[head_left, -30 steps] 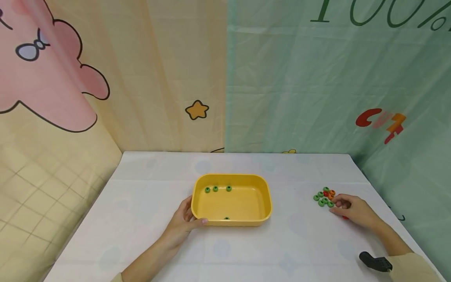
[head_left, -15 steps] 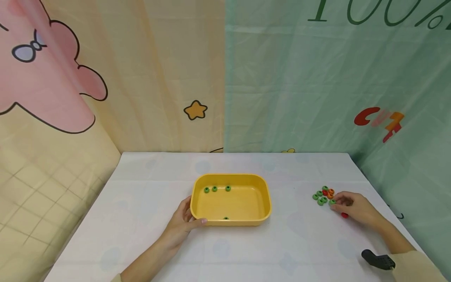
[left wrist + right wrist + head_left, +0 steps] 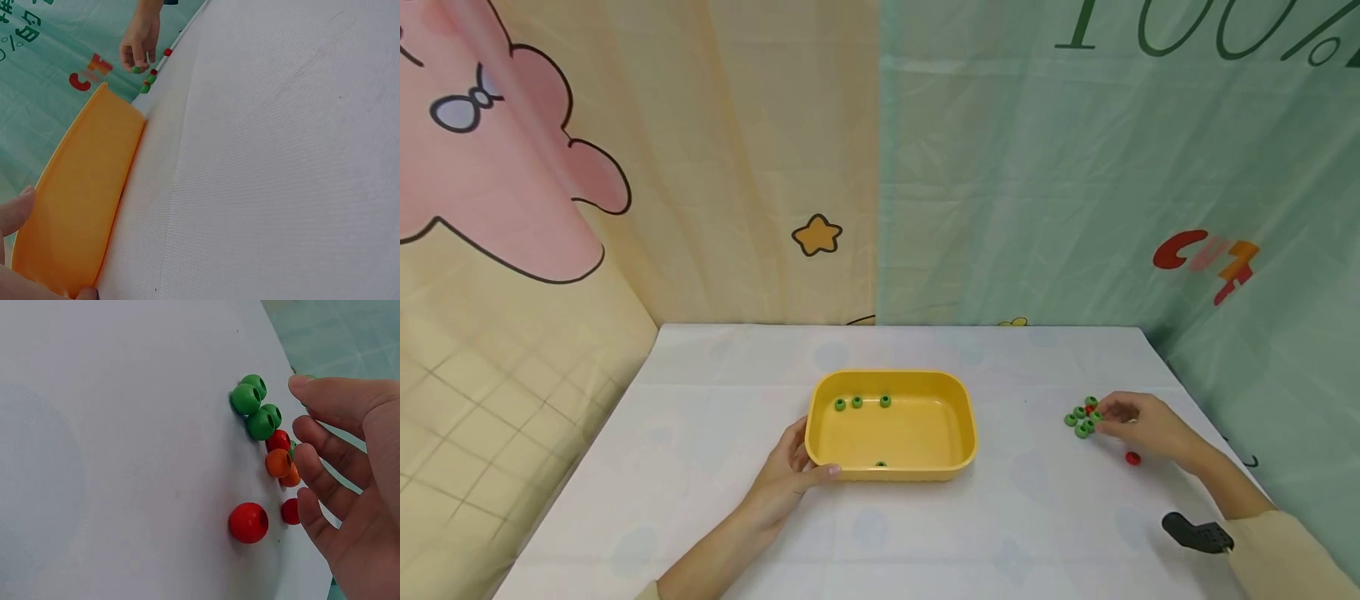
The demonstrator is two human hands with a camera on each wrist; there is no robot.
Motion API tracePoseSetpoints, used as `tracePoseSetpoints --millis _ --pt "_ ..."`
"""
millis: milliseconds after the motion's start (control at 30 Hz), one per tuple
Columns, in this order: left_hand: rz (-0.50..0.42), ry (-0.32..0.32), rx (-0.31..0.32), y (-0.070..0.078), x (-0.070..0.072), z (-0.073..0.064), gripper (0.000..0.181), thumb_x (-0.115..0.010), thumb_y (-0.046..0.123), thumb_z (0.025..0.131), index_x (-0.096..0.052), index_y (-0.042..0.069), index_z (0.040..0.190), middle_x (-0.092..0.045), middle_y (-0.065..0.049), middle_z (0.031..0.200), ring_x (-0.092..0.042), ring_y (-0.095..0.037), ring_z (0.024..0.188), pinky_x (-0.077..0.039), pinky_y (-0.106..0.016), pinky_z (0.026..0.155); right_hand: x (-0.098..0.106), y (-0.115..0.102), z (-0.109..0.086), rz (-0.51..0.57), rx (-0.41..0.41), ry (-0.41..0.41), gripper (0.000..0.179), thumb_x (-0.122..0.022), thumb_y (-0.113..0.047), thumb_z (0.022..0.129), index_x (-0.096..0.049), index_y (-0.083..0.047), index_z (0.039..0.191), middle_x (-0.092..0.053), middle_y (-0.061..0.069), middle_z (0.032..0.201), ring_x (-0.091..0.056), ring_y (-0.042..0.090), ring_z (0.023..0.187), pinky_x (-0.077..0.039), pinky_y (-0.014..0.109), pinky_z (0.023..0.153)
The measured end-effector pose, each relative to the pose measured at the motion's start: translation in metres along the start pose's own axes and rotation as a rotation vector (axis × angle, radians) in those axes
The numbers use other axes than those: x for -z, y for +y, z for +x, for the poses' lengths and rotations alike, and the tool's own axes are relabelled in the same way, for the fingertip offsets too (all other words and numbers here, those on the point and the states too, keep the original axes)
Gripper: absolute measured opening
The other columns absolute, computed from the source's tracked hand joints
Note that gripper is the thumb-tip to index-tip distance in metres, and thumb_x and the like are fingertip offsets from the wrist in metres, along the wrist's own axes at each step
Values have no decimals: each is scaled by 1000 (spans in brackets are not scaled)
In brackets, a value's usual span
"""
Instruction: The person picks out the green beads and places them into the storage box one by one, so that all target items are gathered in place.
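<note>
A yellow plastic tray (image 3: 917, 433) sits mid-table with several green beads (image 3: 857, 402) inside. My left hand (image 3: 786, 479) grips its left end, thumb over the near rim. At the right, my right hand (image 3: 1142, 423) pinches a green bead (image 3: 136, 70) between thumb and fingertips, raised over a small bead cluster. Beneath it in the right wrist view lie green beads (image 3: 245, 399), orange beads (image 3: 279, 462) and a red bead (image 3: 277, 440). The thumb hides most of the pinched bead there. A separate red bead (image 3: 249, 522) lies nearer the wrist.
A white patterned cloth covers the table (image 3: 925, 533). Printed curtains (image 3: 1000, 167) hang behind and along both sides. A black strap end (image 3: 1197, 533) sticks out from the right sleeve (image 3: 1285, 550).
My right hand has taken hold of a green bead and risen slightly, away from the viewer. The single red bead beneath it is now uncovered. My left hand and the tray stay put.
</note>
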State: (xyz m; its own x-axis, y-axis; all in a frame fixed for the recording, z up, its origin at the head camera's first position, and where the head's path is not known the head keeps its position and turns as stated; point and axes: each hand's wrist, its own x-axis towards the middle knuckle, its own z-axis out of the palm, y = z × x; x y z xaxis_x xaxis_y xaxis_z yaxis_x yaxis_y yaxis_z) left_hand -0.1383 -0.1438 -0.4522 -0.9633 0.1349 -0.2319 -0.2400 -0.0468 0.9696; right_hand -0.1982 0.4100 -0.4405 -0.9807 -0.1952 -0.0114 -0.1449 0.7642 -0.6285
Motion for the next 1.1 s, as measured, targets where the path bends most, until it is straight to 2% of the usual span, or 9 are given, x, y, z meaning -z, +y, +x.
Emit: tracePoseSetpoints --millis 167,567,833,967,1100 --pt "-5 12 6 1 -1 1 96 -84 3 85 -26 9 161 -27 -16 166 -26 -37 152 -35 -49 117 1 -8 7 17 19 -8 23 -78 -20 94 -71 -4 109 -66 3 94 -58 17 83 -53 26 66" --pt "-15 -6 5 1 0 0 95 -84 5 86 -26 10 161 -27 -15 166 -26 -36 152 -36 -48 117 -4 -26 26 89 29 -50 23 -78 -21 95 -70 -4 109 -66 6 97 -59 22 90 -55 28 69" --pt "-18 -5 6 1 -1 1 94 -84 4 85 -27 10 160 -28 -15 166 -25 -36 152 -34 -49 118 -7 -39 38 96 46 -76 19 -78 -18 94 -71 -6 107 -67 5 98 -60 25 92 -55 29 71" --pt "-20 -10 4 1 -2 1 95 -84 5 86 -26 10 160 -27 -15 166 -24 -36 153 -34 -48 118 -10 -48 43 92 56 -89 20 -77 -20 96 -70 -6 108 -67 4 99 -60 23 94 -56 29 73" --pt "-30 -2 3 1 -1 1 94 -83 4 85 -27 9 160 -27 -15 166 -25 -36 152 -34 -47 118 -15 -60 49 141 65 -122 23 -76 -21 97 -70 -4 111 -67 6 103 -59 26 98 -56 31 75"
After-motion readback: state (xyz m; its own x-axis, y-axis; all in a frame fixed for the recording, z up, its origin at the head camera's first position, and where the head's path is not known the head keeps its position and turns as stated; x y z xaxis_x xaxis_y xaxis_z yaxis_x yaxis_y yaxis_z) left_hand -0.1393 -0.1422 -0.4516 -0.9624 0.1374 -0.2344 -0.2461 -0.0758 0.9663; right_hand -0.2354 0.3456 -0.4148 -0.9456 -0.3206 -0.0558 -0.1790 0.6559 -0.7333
